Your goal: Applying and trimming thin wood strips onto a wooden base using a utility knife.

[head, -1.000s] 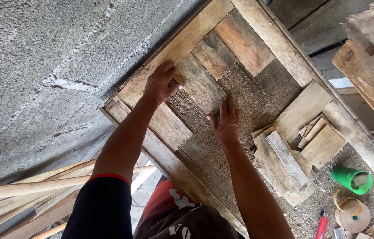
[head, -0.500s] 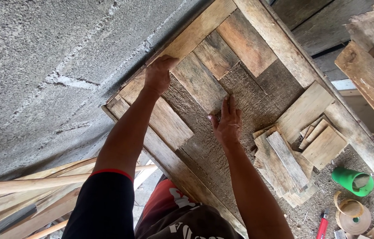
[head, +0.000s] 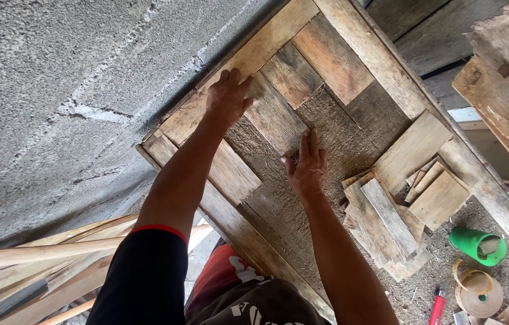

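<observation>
1. left hand (head: 228, 96) laid flat with fingers spread wide, palm down on the upper end of a short weathered plank (head: 274, 117), gripping nothing.
2. right hand (head: 307, 171) also flat and open, fingers together and pointing up, pressing the lower end of that same plank where it meets the rough backing board (head: 333, 135).
3. short plank set diagonally inside a wooden frame (head: 381, 66), flush against a long pale plank (head: 248, 54) on its upper-left side and just beside another grey plank (head: 290, 72) above it.
4. lower down, a further pale plank (head: 230, 171) lying along the frame's near rail, partly under the left forearm.
5. loose stack of cut wood offcuts (head: 387, 222) resting on the backing board to the right of the right hand, near but not touching it.
6. green plastic cup (head: 477, 245) on its side at the lower right, with a roll of brown tape (head: 477, 292) just below it and a red-handled tool (head: 437, 306) next to that.
7. grey concrete wall (head: 68, 102) filling the left side; bundle of long pale sticks (head: 37, 259) at the lower left.
8. more stacked scrap boards (head: 507, 90) at the upper right, well apart from both hands.
</observation>
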